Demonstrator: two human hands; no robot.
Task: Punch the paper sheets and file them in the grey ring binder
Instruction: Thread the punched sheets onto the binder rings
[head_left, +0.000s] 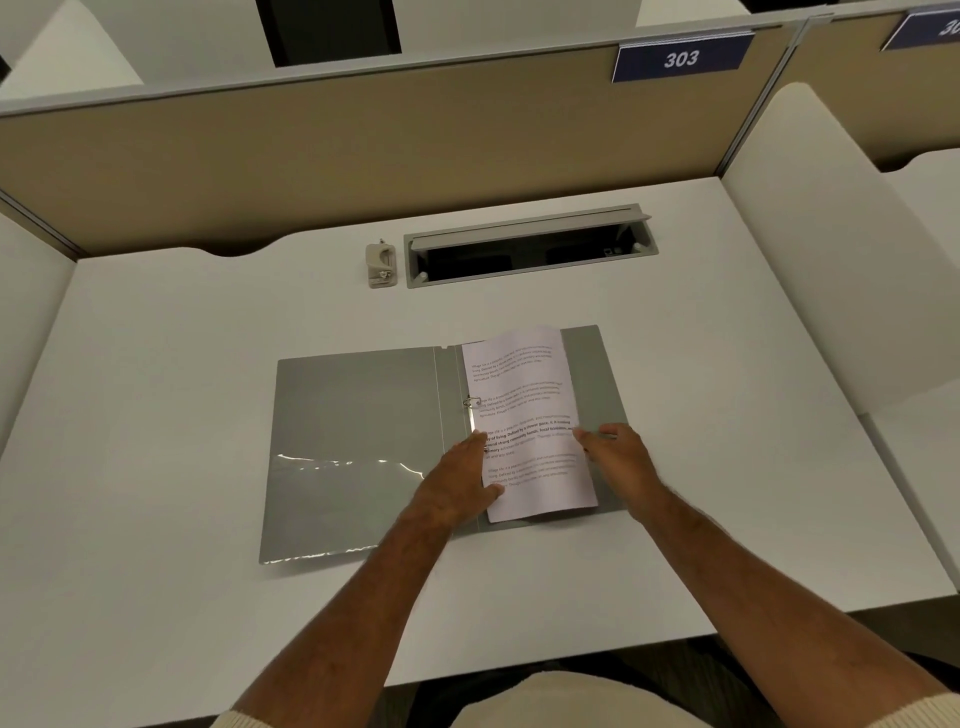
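The grey ring binder (353, 415) lies open flat on the white desk. Printed paper sheets (524, 395) rest on its right half, their left edge against the metal ring (471, 402). My left hand (457, 480) lies on the sheets' lower left edge near the spine, fingers together and pressing down. My right hand (621, 449) pinches the sheets' right edge, which is lifted slightly and curved. A small beige hole punch (382, 265) stands at the back of the desk, apart from both hands.
A grey cable tray (530, 247) with its lid raised is set into the desk behind the binder. Beige partition walls (363, 150) enclose the desk at the back and sides. A clear pocket (332, 499) covers the binder's left inner cover.
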